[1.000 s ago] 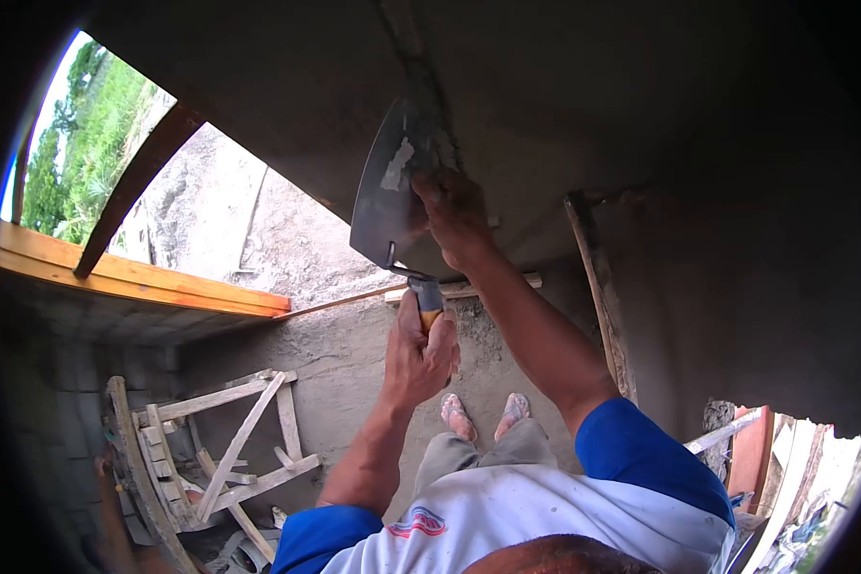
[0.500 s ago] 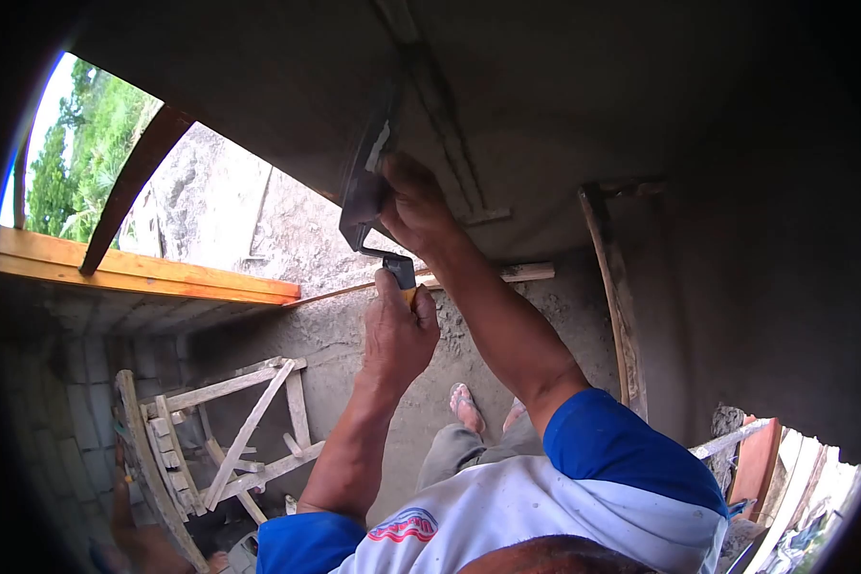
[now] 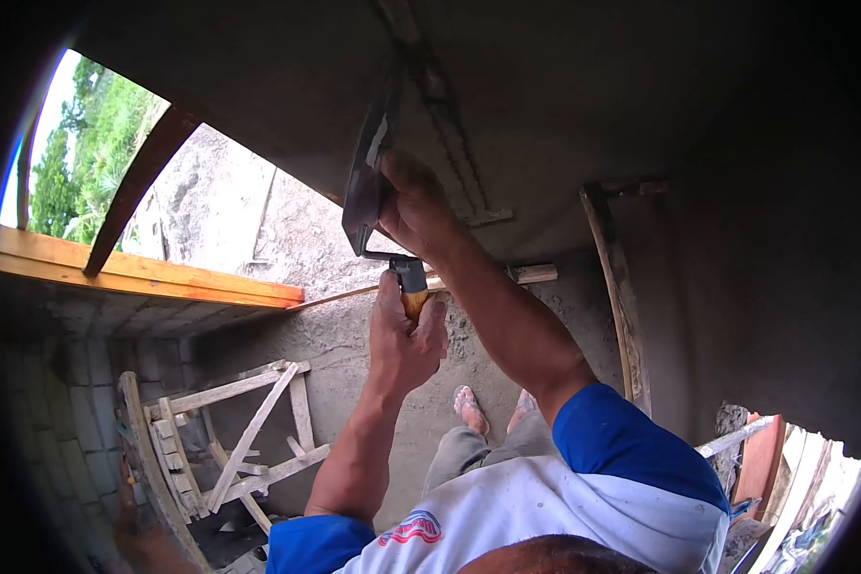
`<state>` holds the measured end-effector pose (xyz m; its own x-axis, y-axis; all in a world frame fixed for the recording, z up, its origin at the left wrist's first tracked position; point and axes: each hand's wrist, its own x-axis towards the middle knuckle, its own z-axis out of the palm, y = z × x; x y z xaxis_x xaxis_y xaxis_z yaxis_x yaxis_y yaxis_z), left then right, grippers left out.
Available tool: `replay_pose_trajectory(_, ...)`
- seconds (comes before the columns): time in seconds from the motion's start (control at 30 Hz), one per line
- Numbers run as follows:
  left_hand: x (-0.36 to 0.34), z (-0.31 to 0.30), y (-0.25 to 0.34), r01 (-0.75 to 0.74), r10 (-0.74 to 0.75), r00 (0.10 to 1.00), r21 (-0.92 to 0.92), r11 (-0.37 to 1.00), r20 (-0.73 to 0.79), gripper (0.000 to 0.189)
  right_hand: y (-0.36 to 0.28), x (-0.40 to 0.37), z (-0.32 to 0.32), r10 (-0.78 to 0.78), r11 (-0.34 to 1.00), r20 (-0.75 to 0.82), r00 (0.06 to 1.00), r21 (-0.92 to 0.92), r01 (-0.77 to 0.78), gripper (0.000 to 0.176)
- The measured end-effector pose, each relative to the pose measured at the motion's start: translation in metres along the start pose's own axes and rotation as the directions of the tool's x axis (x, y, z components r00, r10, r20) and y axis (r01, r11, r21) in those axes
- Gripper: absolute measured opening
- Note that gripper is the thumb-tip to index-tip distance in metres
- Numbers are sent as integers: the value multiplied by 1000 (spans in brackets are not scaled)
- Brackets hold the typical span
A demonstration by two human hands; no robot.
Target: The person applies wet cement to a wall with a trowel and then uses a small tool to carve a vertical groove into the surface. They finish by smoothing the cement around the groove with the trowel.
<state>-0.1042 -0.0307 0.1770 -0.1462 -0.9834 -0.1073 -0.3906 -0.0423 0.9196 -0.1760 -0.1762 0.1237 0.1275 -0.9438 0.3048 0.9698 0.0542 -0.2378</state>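
A trowel [image 3: 365, 182] with a dark metal blade is raised against the dark grey plastered surface [image 3: 545, 115]. My left hand [image 3: 404, 342] is closed round its handle [image 3: 413, 290], which is yellow at the lower end with a grey collar above. Higher up, my right hand [image 3: 413, 203] presses on the blade, its fingers partly hidden behind the metal. Grooves run through the plaster just beyond the blade.
An orange wooden beam [image 3: 153, 282] edges the opening at the left. Below it stands a rough wooden frame [image 3: 249, 435] near a block wall [image 3: 72, 411]. At the right, a wooden post [image 3: 620, 297] leans upright.
My left hand has shifted slightly right and down, and more of the yellow handle shows. The blade has tilted a little. My right hand stays on it.
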Motion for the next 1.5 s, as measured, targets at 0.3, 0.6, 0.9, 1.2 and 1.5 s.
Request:
replay_pose_trajectory(0.3, 3, 20, -46, -55, 56, 998, 127, 990, -4, 14, 6, -18, -49, 85, 996, 10, 996, -40, -84, 28)
replay_pose_trajectory(0.6, 15, 16, -36, -66, 78, 994, 136, 988, -81, 20, 4, 4, -30, 70, 997, 32, 997, -25, -69, 27)
replay_pose_trajectory(0.9, 30, 43, -107, -22, 42, 997, 285, 958, -66, 18, 30, -31, -123, 62, 998, -55, 997, -17, -63, 24)
replay_pose_trajectory(1.2, 17, 35, -136, -11, 4, 1000, 310, 951, 24, 23, 46, -56, -132, 24, 1000, -172, 985, 2, -24, 26)
replay_pose_trajectory(1.5, 29, 50, -123, 52, -43, 998, 273, 961, -38, 23, 32, -40, -130, 65, 992, -177, 982, -95, -83, 28)
